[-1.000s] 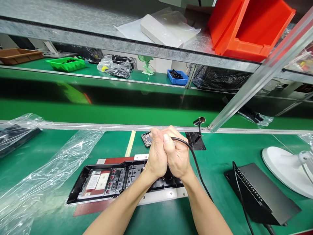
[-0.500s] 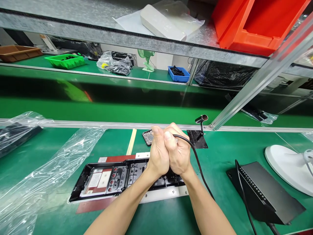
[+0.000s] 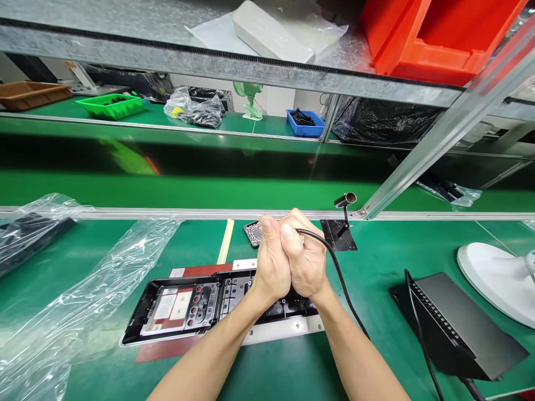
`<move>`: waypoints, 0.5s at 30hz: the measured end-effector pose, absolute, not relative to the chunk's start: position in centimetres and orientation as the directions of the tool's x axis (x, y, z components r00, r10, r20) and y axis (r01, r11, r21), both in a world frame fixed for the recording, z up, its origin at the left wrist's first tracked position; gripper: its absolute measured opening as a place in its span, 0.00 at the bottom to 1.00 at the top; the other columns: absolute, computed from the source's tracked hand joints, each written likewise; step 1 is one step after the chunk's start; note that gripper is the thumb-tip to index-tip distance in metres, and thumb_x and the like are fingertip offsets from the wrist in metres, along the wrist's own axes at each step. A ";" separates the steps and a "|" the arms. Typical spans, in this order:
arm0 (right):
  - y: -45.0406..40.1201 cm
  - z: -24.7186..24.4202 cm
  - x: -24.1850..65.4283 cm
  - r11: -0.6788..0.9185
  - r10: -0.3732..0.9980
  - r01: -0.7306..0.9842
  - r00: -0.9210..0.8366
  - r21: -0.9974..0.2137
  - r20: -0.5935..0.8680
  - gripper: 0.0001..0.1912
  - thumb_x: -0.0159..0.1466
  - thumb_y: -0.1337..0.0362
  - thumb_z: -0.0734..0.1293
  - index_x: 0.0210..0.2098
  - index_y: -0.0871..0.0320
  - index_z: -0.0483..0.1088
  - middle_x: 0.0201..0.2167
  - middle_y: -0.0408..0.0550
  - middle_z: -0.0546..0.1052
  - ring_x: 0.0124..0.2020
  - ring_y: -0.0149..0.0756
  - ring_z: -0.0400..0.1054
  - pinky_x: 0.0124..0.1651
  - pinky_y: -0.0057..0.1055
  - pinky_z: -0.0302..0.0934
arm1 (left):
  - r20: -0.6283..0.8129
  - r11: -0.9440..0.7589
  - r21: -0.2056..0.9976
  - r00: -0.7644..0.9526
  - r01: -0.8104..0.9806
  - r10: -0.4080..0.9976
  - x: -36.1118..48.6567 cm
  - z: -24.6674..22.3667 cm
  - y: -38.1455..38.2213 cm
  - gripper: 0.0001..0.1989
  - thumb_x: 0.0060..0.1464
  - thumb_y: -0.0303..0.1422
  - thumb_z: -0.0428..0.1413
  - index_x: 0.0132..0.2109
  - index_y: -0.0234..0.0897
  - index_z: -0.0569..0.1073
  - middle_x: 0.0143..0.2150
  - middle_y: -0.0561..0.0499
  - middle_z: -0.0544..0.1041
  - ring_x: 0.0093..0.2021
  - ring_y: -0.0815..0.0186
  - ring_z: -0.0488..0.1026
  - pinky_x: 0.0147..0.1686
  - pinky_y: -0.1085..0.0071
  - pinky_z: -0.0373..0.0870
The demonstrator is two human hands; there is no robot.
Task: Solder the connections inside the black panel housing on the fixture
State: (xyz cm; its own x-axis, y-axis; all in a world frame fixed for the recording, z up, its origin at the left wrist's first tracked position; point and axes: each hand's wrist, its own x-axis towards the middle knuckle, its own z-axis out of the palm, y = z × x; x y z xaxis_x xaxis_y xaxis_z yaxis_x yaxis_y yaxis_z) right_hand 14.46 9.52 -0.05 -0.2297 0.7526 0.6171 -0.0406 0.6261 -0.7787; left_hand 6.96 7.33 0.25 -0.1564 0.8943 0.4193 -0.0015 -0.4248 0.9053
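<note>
My left hand [image 3: 273, 259] and my right hand [image 3: 306, 259] are pressed together, both closed, above a long black plastic housing [image 3: 200, 303]. A black cable [image 3: 339, 273] comes out at the top of my right hand and runs down to the right. Whatever the hands grip between them is hidden by the fingers. The housing lies in a white and dark red fixture [image 3: 276, 333], and my hands and forearms cover its right part. Just behind my left hand is a small black tray of screws [image 3: 252, 234].
Clear plastic film [image 3: 112, 278] spreads over the left side. A small stand with a black tube [image 3: 345, 200] is behind my right hand. On the right are a black box [image 3: 463, 323] and a white round base [image 3: 493, 273]. Overhead, a metal shelf [image 3: 167, 55] holds a red bin [image 3: 443, 55].
The view has shifted slightly, so the shelf and the items on the right sit a little differently. My hands keep the same closed pose over the housing.
</note>
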 end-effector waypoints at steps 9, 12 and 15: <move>9.5 -0.1 14.5 0.605 0.768 -0.052 -0.224 -0.795 0.599 0.17 0.72 0.61 0.59 0.30 0.60 0.69 0.30 0.47 0.69 0.33 0.31 0.62 0.37 0.34 0.58 | 0.434 -0.437 0.899 -0.155 0.013 0.888 7.1 0.2 7.5 0.29 0.69 0.51 0.30 0.28 0.39 0.58 0.25 0.50 0.55 0.30 0.64 0.63 0.43 0.65 0.70; 9.4 -0.1 14.5 0.617 0.758 -0.045 -0.233 -0.786 0.609 0.17 0.73 0.61 0.59 0.30 0.60 0.69 0.30 0.47 0.68 0.33 0.31 0.62 0.37 0.34 0.58 | 0.426 -0.432 0.902 -0.154 -0.011 0.892 7.1 0.3 7.4 0.30 0.69 0.51 0.30 0.27 0.39 0.60 0.25 0.51 0.53 0.26 0.66 0.57 0.40 0.66 0.70; 9.5 -0.1 14.5 0.611 0.763 -0.034 -0.240 -0.791 0.600 0.17 0.73 0.60 0.59 0.29 0.60 0.67 0.29 0.47 0.67 0.32 0.31 0.61 0.36 0.34 0.57 | 0.401 -0.411 0.911 -0.163 -0.032 0.902 7.1 0.4 7.4 0.31 0.69 0.52 0.31 0.28 0.38 0.65 0.25 0.49 0.59 0.28 0.65 0.60 0.40 0.66 0.70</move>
